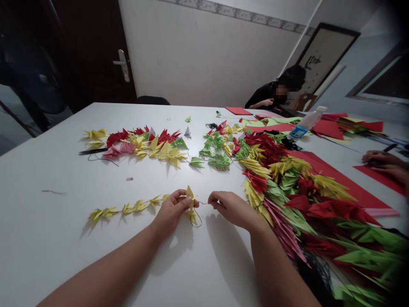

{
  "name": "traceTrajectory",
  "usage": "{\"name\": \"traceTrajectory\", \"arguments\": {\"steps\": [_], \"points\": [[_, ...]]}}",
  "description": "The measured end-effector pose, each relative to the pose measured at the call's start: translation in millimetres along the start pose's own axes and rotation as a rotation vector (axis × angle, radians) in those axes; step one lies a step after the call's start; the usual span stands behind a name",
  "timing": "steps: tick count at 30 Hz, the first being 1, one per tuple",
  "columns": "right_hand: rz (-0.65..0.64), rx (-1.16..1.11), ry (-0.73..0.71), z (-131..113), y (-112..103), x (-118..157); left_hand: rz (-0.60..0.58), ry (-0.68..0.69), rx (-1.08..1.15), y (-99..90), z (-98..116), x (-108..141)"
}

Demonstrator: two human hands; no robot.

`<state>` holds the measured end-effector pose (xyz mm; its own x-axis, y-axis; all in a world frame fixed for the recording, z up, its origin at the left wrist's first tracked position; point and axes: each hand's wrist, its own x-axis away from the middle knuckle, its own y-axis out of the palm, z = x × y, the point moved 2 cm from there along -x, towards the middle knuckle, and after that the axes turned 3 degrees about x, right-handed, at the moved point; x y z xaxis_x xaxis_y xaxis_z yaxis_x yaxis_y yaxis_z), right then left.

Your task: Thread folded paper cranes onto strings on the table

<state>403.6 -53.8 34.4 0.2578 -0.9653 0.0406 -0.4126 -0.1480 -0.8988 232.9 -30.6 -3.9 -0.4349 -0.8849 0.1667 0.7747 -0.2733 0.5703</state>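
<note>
Above the counter (73, 179), yellow folded paper (190, 192) is pinched by the left grip (171, 211); thread (201, 221) is apparently pinched by the right grip (228, 207). Likely light and easily creased, the paper should be held at its folded middle.

The one view looks out from the wearer's head, facing forward and pitched down across the counter (64, 230). It sits above and behind the left hand (174, 209) and right hand (228, 209), fairly near them (both forearms (108, 273) enter from the bottom edge), yet spans wide enough to take in the door (96, 55) and far wall (198, 51).
</note>
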Motion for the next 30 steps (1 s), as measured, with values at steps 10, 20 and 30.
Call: {"name": "traceTrajectory", "arguments": {"steps": [10,20,30], "points": [[-0.072,-0.112,0.04,0.9,-0.6,0.2,-0.022,0.004,-0.082,-0.8,-2.3,1.8],[-0.098,-0.154,0.047,-0.3,-0.6,0.2,-0.062,0.026,-0.103,-5.9,-7.6,-0.3],[-0.103,-0.209,0.047,0.2,0.1,0.8,-0.071,0.016,-0.179,-2.3,-5.8,2.5]]}}
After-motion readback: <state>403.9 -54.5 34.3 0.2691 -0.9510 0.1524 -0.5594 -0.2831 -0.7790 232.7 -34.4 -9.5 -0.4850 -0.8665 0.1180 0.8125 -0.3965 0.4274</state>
